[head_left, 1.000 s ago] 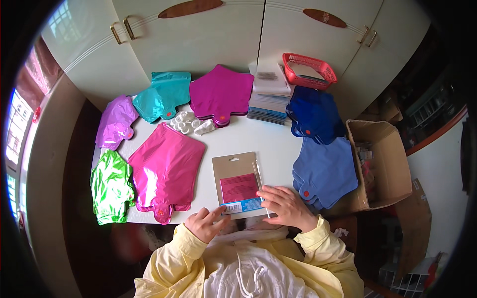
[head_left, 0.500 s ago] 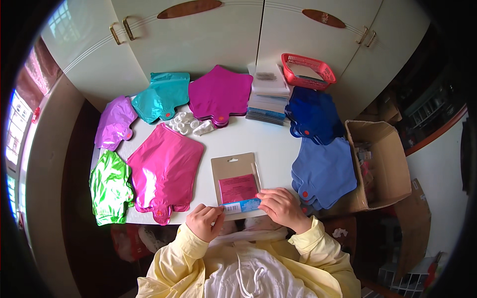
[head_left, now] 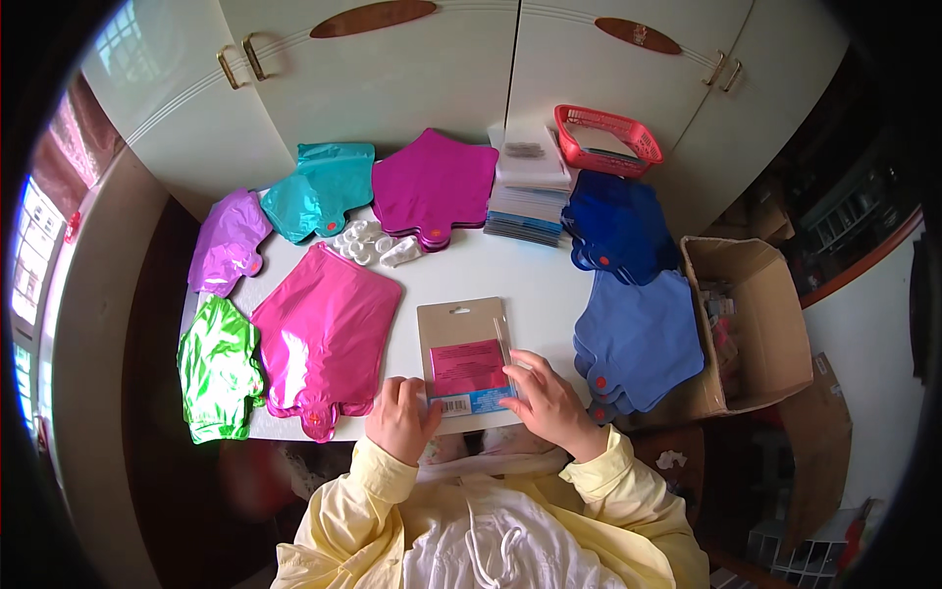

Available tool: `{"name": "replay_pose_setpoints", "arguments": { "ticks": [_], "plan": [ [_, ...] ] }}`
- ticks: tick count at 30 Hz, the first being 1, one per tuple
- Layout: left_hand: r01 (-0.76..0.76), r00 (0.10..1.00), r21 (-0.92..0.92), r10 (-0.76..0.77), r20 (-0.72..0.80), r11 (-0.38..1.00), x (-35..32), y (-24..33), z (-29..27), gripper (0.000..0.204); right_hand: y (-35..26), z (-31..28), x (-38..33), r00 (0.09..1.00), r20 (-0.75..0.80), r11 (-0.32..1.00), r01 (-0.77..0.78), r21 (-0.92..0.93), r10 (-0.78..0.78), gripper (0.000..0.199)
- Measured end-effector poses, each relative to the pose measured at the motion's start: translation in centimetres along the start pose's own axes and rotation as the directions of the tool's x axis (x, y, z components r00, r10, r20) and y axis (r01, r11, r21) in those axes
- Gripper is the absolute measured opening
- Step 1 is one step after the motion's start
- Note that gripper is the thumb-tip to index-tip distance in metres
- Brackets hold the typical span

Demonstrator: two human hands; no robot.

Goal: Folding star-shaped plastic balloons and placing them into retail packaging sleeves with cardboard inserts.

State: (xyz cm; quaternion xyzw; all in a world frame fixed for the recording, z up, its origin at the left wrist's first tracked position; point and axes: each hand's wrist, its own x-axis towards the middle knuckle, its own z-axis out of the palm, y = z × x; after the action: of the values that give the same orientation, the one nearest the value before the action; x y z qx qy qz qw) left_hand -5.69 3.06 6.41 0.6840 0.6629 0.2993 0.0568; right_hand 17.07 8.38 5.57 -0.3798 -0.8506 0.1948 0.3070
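Note:
A flat clear plastic packet (head_left: 498,329) lies on the white table near its front edge. Inside are a brown hanging card (head_left: 459,326), a folded pink foil sheet (head_left: 466,365) with print, and a blue strip (head_left: 487,400) with a barcode. My left hand (head_left: 400,420) is by the packet's lower left corner, fingers curled together; whatever they hold is hidden. Along the packet's lower right edge, my right hand (head_left: 551,407) has its fingers apart, the tips touching or just over the plastic.
Flat foil balloons surround the packet: pink (head_left: 329,329), green (head_left: 218,368), lilac (head_left: 228,240), teal (head_left: 319,191), magenta (head_left: 435,187), dark blue (head_left: 623,226) and grey-blue (head_left: 643,339). Behind stand stacked cards (head_left: 530,196), a red basket (head_left: 608,142) and white rolls (head_left: 363,243). A cardboard box (head_left: 775,324) is right.
The packet has shifted slightly up and away from me. My left hand has moved a little left and curled its fingers; my right hand's fingers have spread and moved up its right edge.

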Motion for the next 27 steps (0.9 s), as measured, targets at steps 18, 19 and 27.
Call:
{"name": "replay_pose_setpoints", "arguments": {
  "ticks": [18,19,27],
  "plan": [
    [0.347,0.933,-0.902,-0.197,0.302,0.257,-0.6,-0.2,2.0,0.032,-0.9,1.7,-1.0,0.909,0.006,0.690,-0.320,0.649,0.416,0.038],
    [0.340,0.935,-0.909,-0.186,0.301,0.241,-0.6,-0.1,1.9,0.032,-0.8,1.9,-1.1,0.902,0.044,0.586,-0.315,0.746,0.429,0.034],
    [0.285,0.951,-0.945,-0.168,0.259,0.159,-0.8,0.2,0.8,0.032,-3.2,0.6,-1.0,0.853,0.055,0.545,-0.381,0.747,0.520,0.017]
  ]
}}
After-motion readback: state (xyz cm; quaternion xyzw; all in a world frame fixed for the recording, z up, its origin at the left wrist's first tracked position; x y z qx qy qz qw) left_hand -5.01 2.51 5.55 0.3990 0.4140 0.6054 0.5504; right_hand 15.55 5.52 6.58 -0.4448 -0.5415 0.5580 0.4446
